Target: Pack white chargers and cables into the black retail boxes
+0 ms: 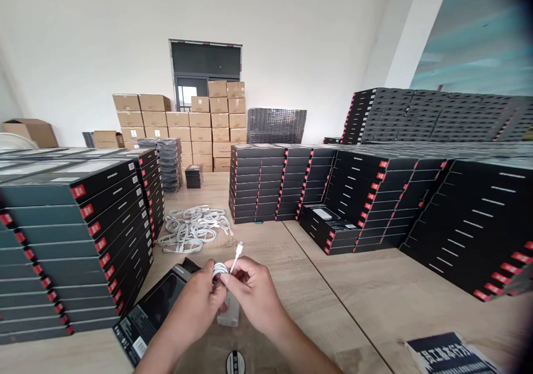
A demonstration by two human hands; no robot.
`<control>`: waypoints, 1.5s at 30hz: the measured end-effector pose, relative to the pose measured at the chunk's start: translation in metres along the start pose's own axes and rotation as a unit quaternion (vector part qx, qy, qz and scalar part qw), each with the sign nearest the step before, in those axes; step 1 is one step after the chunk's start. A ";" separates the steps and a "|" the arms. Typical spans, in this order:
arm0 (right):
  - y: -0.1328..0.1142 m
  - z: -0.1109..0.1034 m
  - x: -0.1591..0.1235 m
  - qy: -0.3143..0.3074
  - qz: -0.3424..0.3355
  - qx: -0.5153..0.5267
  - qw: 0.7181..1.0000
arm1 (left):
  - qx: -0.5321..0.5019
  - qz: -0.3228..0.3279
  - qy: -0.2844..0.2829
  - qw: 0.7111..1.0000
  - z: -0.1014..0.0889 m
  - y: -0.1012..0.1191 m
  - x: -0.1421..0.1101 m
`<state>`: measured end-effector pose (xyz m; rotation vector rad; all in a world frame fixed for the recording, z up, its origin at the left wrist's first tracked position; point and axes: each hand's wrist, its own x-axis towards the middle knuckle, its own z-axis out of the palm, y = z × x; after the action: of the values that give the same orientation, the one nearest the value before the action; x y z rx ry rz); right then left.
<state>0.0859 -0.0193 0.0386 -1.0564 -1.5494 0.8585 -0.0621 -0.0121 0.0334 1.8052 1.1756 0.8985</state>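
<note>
LH (203,292), RH (255,292) fingers pinched on wht cable (219,270)

- Hands: we count two, one left hand (204,292), one right hand (255,293).
- Coiled cable (220,269), held: one.
- Loose cables (194,230): one pile; too tangled for us to count.
- Clear case (231,314): one.
- Round label (235,362): one.
- Printed sheet (452,354): one.
- Window (207,60): one.
- Brown cartons (154,103): over twenty.
- Black boxes (112,175): dozens, partly hidden; we can't total them.
</note>
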 end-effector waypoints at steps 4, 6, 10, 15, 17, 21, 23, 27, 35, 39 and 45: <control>0.001 -0.005 0.006 0.015 0.040 0.064 0.997 | -0.020 -0.004 0.013 1.000 0.006 -0.002 0.000; 0.005 -0.010 0.010 0.016 0.071 0.025 0.997 | -0.009 0.017 0.032 0.999 0.007 -0.004 0.001; 0.012 -0.024 0.013 -0.039 0.112 -0.098 0.988 | -0.018 0.019 0.057 0.998 0.008 -0.005 0.002; 0.007 -0.032 0.006 -0.124 0.046 -0.185 0.974 | -0.099 -0.040 0.010 0.994 0.011 -0.003 0.003; 0.003 -0.031 0.005 -0.157 -0.009 -0.255 0.954 | -0.128 -0.055 -0.016 0.990 0.011 -0.002 0.002; -0.001 -0.026 0.005 -0.159 -0.087 -0.374 0.909 | -0.199 -0.069 -0.068 0.975 0.007 0.001 0.001; -0.002 -0.025 0.005 -0.148 -0.109 -0.400 0.898 | -0.228 -0.081 -0.087 0.966 0.004 0.003 0.000; -0.006 -0.024 0.006 -0.137 -0.121 -0.406 0.896 | -0.246 -0.099 -0.084 0.960 0.003 0.004 -0.001; -0.010 -0.022 0.002 -0.096 -0.115 -0.370 0.917 | -0.257 -0.107 -0.069 0.958 0.005 0.000 0.003; -0.012 -0.016 -0.001 -0.035 -0.199 -0.369 0.907 | -0.263 -0.071 -0.046 0.961 0.001 0.003 0.004; -0.011 -0.010 0.001 -0.041 -0.233 -0.360 0.902 | -0.278 -0.090 -0.090 0.952 0.002 0.007 -0.001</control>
<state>0.0932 -0.0221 0.0518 -1.0722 -2.1472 -0.0300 -0.0584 -0.0147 0.0385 1.2697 0.8447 0.8329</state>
